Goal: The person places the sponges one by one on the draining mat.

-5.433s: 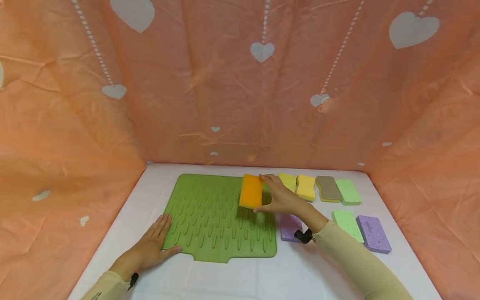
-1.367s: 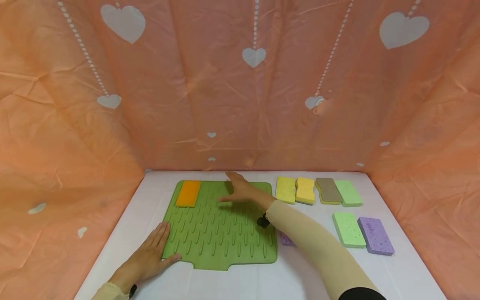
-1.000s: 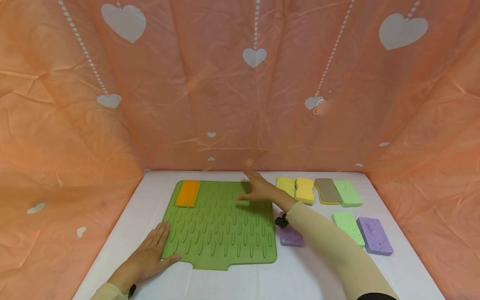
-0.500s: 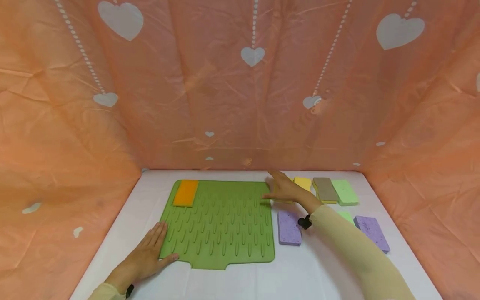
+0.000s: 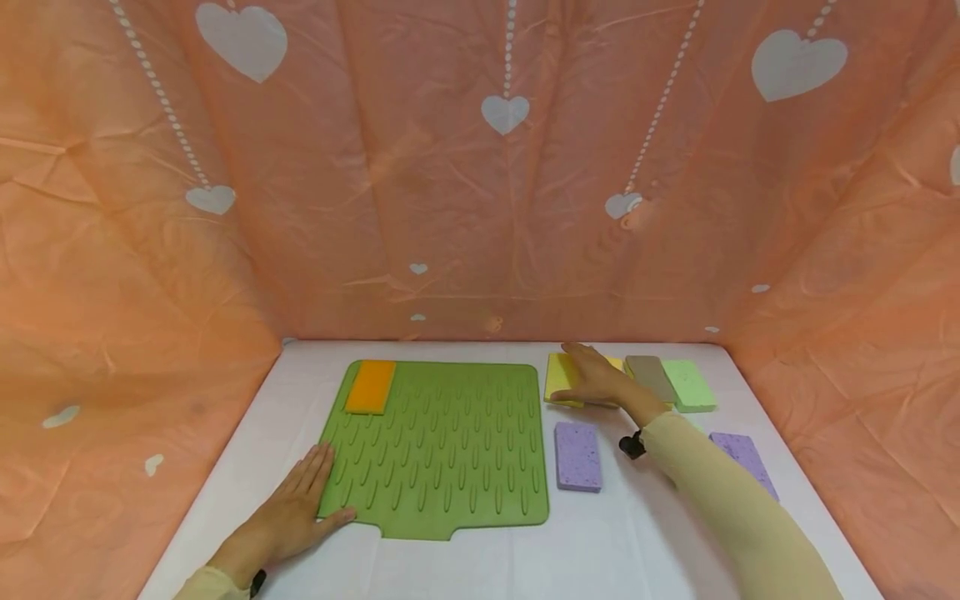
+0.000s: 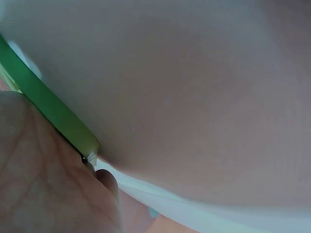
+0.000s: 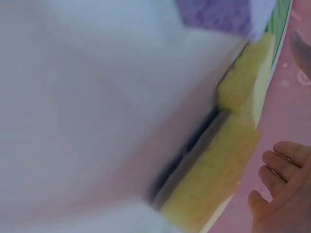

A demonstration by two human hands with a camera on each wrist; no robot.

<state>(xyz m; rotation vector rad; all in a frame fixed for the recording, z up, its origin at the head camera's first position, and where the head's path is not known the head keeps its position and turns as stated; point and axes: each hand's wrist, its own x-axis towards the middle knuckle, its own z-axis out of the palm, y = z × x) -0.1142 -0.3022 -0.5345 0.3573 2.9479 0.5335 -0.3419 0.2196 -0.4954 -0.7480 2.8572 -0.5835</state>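
- My flat left hand [image 5: 285, 515] touches the green mat [image 5: 435, 467].
- My spread, empty right hand [image 5: 597, 377] hovers over yellow sponges [image 5: 557, 374].
- My sleeve [image 5: 731, 508] partly hides one purple sponge [image 5: 750, 455].

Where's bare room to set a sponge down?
Free: the green mat right of the orange sponge; the white table in front of the mat and the purple sponge beside it. Crowded: the far row, from yellow sponge to pale green sponge, right hand at its yellow end.

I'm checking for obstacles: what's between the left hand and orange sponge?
The head view shows only bare mat between the left hand and orange sponge.
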